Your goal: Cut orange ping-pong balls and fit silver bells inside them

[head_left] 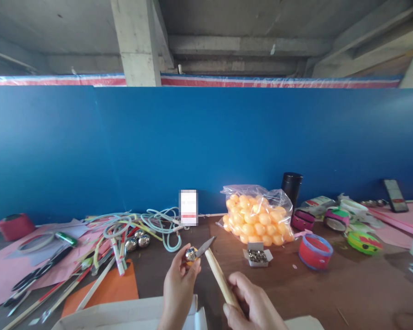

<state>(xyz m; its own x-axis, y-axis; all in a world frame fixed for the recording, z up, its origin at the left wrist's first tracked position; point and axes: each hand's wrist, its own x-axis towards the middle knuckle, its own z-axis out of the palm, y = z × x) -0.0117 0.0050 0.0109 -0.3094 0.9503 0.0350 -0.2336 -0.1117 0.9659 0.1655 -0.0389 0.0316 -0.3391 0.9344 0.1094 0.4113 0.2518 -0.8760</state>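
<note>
My left hand [179, 286] is closed, with the fingers and thumb pinching a shiny silver ball [190, 255]. A bit of orange shows just under the ball, and I cannot make out what it is. My right hand [249, 302] grips the pale wooden handle [220, 277] of a hammer. Its grey, pointed metal head [205, 246] sits right beside the ball; whether they touch I cannot tell. Beyond my right hand stands a small open box [258, 263] of little metal pieces.
A clear bag of orange balls [256, 220] stands at the back, near a black cylinder [292, 188]. Leftward lie tangled pale-blue tubing [163, 224], several silver balls [137, 240], scissors [37, 275] and orange paper [124, 286]. A red-and-blue tape roll [315, 252] sits rightward. White cardboard [124, 314] lies in front.
</note>
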